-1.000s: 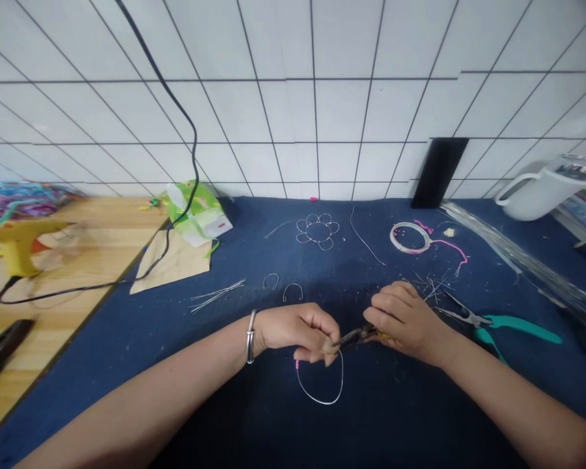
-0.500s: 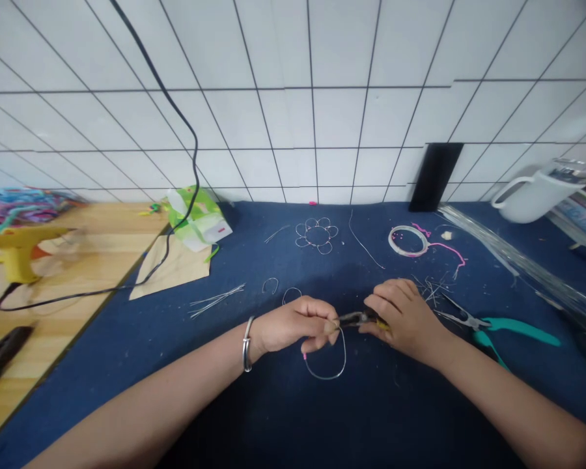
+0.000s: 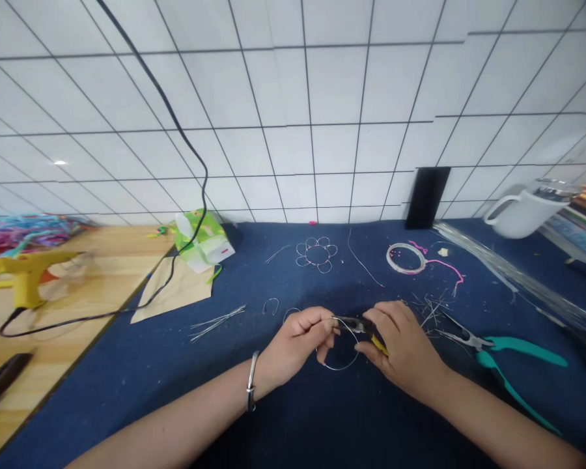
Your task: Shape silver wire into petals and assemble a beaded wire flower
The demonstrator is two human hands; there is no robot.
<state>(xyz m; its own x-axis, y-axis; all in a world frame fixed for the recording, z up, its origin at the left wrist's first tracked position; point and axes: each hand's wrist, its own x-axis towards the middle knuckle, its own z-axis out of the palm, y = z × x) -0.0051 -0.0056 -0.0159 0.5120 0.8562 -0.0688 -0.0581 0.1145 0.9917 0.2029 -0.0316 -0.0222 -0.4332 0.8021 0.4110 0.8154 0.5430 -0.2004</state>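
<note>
My left hand [image 3: 297,339], with a silver bangle on the wrist, pinches a thin wire loop [image 3: 342,355] over the blue cloth. My right hand [image 3: 400,342] is closed round small yellow-handled pliers [image 3: 359,324], whose tips meet the wire at my left fingertips. A finished wire flower [image 3: 317,253] lies further back on the cloth. Two small bent wire pieces [image 3: 271,304] lie just behind my left hand.
Teal-handled pliers [image 3: 510,348] lie to the right beside wire offcuts [image 3: 432,303]. A wire coil [image 3: 404,257] with pink cord, straight wires [image 3: 217,320], a green-white box [image 3: 202,242], a yellow glue gun [image 3: 27,277] with black cable, a white jug [image 3: 530,208] and a tiled wall surround.
Both hands have moved away from me with the wire and pliers. The loop has turned, and its pink tip no longer shows. The camera has tilted up.
</note>
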